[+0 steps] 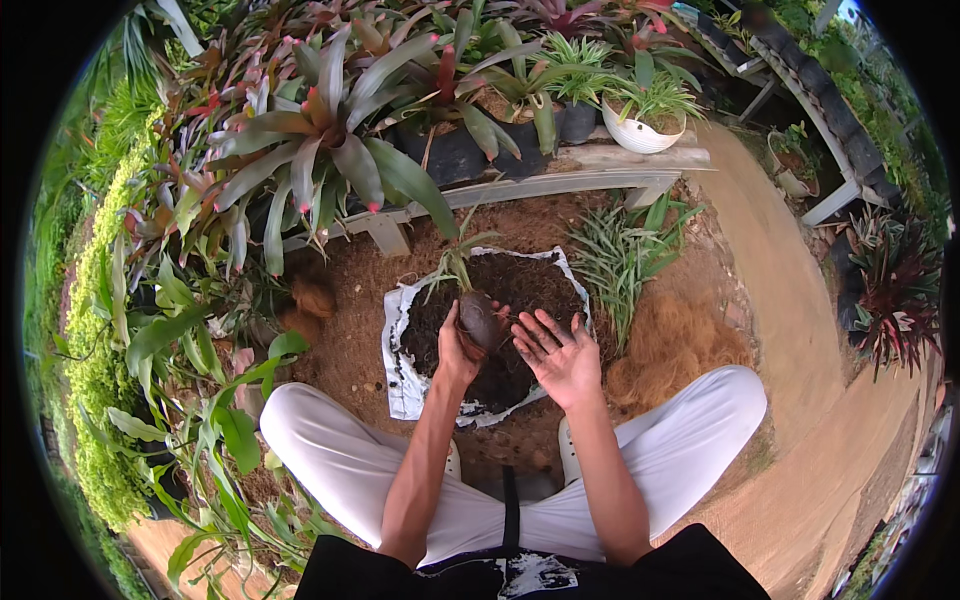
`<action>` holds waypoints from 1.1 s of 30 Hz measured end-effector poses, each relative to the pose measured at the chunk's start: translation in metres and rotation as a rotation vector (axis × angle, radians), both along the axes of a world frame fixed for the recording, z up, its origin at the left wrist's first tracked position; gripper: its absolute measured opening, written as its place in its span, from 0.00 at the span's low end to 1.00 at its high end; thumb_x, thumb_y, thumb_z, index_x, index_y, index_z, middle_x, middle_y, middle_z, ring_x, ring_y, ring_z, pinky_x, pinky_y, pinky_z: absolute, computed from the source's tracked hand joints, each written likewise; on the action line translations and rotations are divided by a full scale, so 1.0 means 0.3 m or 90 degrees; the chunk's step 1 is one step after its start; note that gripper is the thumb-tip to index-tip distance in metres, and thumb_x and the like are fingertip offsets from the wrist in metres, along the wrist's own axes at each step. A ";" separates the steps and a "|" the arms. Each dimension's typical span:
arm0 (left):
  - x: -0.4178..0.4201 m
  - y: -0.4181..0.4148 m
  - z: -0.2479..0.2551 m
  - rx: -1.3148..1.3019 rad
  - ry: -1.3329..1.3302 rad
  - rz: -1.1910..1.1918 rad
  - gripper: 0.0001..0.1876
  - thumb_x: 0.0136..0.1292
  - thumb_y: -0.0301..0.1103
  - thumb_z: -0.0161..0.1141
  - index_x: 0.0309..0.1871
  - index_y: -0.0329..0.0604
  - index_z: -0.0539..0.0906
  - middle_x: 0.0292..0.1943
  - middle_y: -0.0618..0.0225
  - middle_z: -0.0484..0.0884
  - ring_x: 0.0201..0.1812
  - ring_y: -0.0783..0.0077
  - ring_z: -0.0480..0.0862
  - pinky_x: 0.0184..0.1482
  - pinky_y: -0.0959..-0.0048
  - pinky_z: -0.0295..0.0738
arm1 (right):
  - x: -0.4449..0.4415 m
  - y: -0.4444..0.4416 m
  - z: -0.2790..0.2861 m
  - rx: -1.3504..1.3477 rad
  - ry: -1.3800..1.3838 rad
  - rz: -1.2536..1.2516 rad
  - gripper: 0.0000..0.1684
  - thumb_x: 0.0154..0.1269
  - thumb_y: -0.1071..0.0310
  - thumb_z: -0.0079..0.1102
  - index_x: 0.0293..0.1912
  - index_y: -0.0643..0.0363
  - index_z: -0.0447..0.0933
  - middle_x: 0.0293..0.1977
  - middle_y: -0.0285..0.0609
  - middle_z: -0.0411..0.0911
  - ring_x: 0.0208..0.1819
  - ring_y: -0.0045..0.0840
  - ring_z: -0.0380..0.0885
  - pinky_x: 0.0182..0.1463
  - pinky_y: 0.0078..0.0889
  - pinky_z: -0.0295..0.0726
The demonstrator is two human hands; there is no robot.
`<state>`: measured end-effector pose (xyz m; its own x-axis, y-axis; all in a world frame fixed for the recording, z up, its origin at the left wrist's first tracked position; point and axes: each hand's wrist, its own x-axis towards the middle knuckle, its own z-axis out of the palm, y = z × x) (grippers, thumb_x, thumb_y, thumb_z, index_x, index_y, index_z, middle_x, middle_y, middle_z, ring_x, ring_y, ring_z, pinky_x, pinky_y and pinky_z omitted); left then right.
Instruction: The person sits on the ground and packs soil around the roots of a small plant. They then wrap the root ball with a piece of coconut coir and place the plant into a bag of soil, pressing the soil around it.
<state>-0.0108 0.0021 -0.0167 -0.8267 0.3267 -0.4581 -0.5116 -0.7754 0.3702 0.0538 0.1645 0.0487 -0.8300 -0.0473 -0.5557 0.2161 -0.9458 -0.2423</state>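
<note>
My left hand (454,351) cradles a dark, rounded root ball (477,318), its fingertips showing past the far side. From the top of the ball grows a small plant with narrow green leaves (456,264). Just to the right, my right hand (561,354) is turned palm up with the fingers spread and holds nothing. Dark smudges mark its fingertips. Beneath both hands lies a heap of dark potting soil (525,274) with stringy fibres, on an opened white plastic sack (400,379).
Cut leafy stems (619,262) and a pile of brown coir fibre (671,349) lie right of the sack. Coconut husks (311,298) sit left. Ahead, a wooden bench (547,184) bears potted bromeliads (330,139) and a white pot (641,131). Leafy plants (225,420) crowd my left side.
</note>
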 end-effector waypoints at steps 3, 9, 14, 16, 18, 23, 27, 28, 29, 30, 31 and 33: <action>-0.003 -0.041 -0.008 0.014 0.011 0.038 0.24 0.76 0.49 0.40 0.62 0.39 0.70 0.56 0.51 0.78 0.57 0.51 0.79 0.59 0.55 0.75 | -0.007 -0.006 0.014 -0.100 0.096 0.007 0.41 0.70 0.40 0.47 0.64 0.68 0.64 0.63 0.59 0.68 0.64 0.49 0.67 0.66 0.50 0.71; 0.016 -0.090 0.028 0.012 0.082 -0.003 0.31 0.73 0.58 0.43 0.63 0.39 0.70 0.59 0.50 0.76 0.58 0.51 0.78 0.61 0.53 0.72 | -0.033 -0.010 -0.024 -0.041 0.168 0.041 0.41 0.71 0.37 0.44 0.64 0.66 0.66 0.58 0.57 0.73 0.59 0.48 0.72 0.63 0.50 0.73; 0.035 -0.139 0.109 0.227 0.082 0.014 0.47 0.62 0.74 0.41 0.69 0.40 0.65 0.62 0.49 0.73 0.62 0.50 0.74 0.67 0.47 0.64 | -0.060 -0.013 -0.159 0.156 -0.017 -0.023 0.35 0.73 0.41 0.44 0.57 0.66 0.70 0.52 0.53 0.76 0.52 0.40 0.77 0.55 0.42 0.78; 0.038 -0.160 0.131 0.224 0.101 0.028 0.50 0.59 0.78 0.40 0.71 0.42 0.63 0.63 0.49 0.72 0.63 0.51 0.73 0.68 0.46 0.60 | -0.075 -0.054 -0.166 0.116 0.020 0.010 0.35 0.73 0.41 0.43 0.57 0.66 0.70 0.52 0.52 0.76 0.52 0.40 0.77 0.54 0.41 0.78; 0.034 -0.172 0.146 0.221 0.103 0.043 0.49 0.61 0.76 0.39 0.71 0.42 0.63 0.62 0.50 0.73 0.63 0.51 0.73 0.67 0.46 0.62 | -0.080 -0.074 -0.193 0.102 0.040 0.055 0.31 0.73 0.45 0.47 0.57 0.65 0.70 0.53 0.52 0.76 0.53 0.39 0.76 0.55 0.40 0.78; 0.021 -0.202 0.107 0.118 0.122 0.109 0.43 0.67 0.70 0.38 0.71 0.42 0.63 0.60 0.51 0.74 0.61 0.54 0.74 0.66 0.47 0.64 | -0.063 -0.102 -0.350 0.317 -0.078 0.155 0.15 0.68 0.64 0.60 0.50 0.62 0.76 0.46 0.44 0.81 0.46 0.30 0.81 0.49 0.32 0.81; 0.017 -0.206 0.072 0.055 0.104 0.171 0.43 0.66 0.70 0.40 0.68 0.38 0.65 0.60 0.52 0.74 0.60 0.54 0.75 0.63 0.50 0.67 | -0.062 -0.124 -0.420 0.427 -0.154 0.171 0.14 0.66 0.68 0.62 0.49 0.63 0.78 0.41 0.43 0.83 0.40 0.31 0.84 0.42 0.30 0.83; 0.013 -0.199 0.072 0.029 0.095 0.185 0.43 0.65 0.71 0.41 0.67 0.38 0.65 0.60 0.52 0.74 0.59 0.53 0.76 0.62 0.50 0.67 | -0.060 -0.131 -0.453 0.583 -0.147 0.202 0.15 0.65 0.68 0.63 0.49 0.64 0.78 0.41 0.43 0.84 0.38 0.32 0.84 0.41 0.30 0.83; 0.012 -0.193 0.072 0.047 0.095 0.185 0.44 0.65 0.71 0.42 0.67 0.38 0.65 0.60 0.52 0.74 0.59 0.53 0.76 0.62 0.51 0.67 | -0.052 -0.139 -0.485 0.758 -0.084 0.236 0.17 0.63 0.69 0.65 0.50 0.64 0.77 0.40 0.43 0.84 0.37 0.33 0.84 0.39 0.30 0.83; 0.013 -0.192 0.072 0.062 0.095 0.187 0.44 0.65 0.71 0.42 0.67 0.37 0.65 0.60 0.52 0.74 0.59 0.53 0.76 0.63 0.51 0.67 | -0.040 -0.157 -0.504 0.930 -0.016 0.270 0.19 0.61 0.69 0.66 0.51 0.64 0.77 0.38 0.44 0.84 0.35 0.33 0.84 0.38 0.31 0.83; 0.013 -0.190 0.073 0.077 0.095 0.188 0.44 0.64 0.72 0.42 0.67 0.37 0.65 0.60 0.52 0.74 0.58 0.53 0.76 0.63 0.51 0.67 | -0.028 -0.171 -0.522 1.100 0.057 0.302 0.21 0.59 0.70 0.68 0.52 0.64 0.77 0.37 0.44 0.84 0.33 0.34 0.84 0.36 0.31 0.83; 0.016 -0.188 0.079 0.108 0.109 0.178 0.45 0.64 0.72 0.43 0.67 0.37 0.65 0.60 0.51 0.74 0.59 0.53 0.76 0.63 0.52 0.67 | -0.001 -0.212 -0.545 1.187 0.098 0.401 0.28 0.54 0.72 0.69 0.56 0.61 0.75 0.48 0.52 0.79 0.46 0.42 0.80 0.46 0.37 0.81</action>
